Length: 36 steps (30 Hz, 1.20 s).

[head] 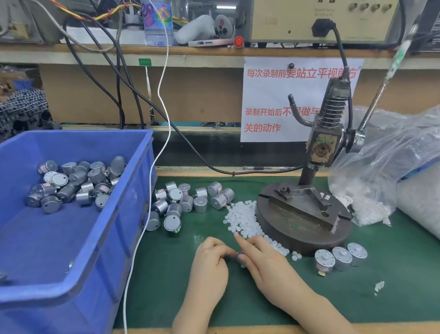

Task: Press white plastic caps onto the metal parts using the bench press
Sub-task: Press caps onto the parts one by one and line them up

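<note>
My left hand (211, 267) is curled on the green mat, its fingertips closed around a small dark metal part that is mostly hidden. My right hand (266, 265) touches it from the right, index finger stretched out, thumb and fingers pinching a white cap. A pile of white plastic caps (242, 218) lies just beyond the hands, against the round base of the bench press (308, 217). Loose metal parts (185, 204) lie left of the pile. Three metal parts (341, 257) stand in a row in front of the press.
A blue bin (66, 310) with several metal parts fills the left side. Clear plastic bags of caps (389, 168) lie right of the press, whose lever (377, 97) slants up to the right. A white cable (137, 243) runs along the bin.
</note>
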Each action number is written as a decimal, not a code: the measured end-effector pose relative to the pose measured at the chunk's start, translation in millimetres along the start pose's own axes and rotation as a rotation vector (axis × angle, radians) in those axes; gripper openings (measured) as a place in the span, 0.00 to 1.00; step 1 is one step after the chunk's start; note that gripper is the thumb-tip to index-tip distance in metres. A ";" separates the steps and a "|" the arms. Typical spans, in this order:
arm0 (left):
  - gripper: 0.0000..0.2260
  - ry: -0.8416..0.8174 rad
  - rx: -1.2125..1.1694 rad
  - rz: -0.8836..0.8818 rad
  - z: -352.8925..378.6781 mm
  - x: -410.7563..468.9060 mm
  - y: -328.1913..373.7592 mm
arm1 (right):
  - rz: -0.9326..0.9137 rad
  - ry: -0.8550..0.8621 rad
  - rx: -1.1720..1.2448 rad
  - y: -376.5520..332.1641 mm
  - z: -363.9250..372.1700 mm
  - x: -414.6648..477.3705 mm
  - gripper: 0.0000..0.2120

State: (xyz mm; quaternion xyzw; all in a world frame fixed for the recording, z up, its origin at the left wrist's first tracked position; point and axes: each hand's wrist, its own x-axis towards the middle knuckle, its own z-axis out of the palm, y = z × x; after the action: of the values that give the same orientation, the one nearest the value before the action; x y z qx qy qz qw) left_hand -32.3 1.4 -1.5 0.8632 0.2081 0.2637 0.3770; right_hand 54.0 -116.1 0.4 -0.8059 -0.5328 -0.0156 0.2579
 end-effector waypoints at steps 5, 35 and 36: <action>0.18 0.007 -0.001 -0.030 2.3 2.0 1.8 | -0.044 -0.005 -0.048 -0.1 1.4 0.8 0.23; 0.08 -0.298 -0.609 -0.196 -9.0 3.3 14.5 | 0.150 0.204 0.383 -8.2 -1.5 -2.8 0.16; 0.09 -0.311 -0.620 -0.197 -10.0 3.9 13.3 | 0.139 0.193 0.364 -8.0 -1.0 -2.8 0.18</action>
State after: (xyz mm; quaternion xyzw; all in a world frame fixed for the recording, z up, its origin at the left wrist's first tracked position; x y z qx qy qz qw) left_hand -33.3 0.6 15.6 0.7134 0.1407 0.1420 0.6717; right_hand 46.1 -116.6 3.6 -0.7756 -0.4429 0.0214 0.4492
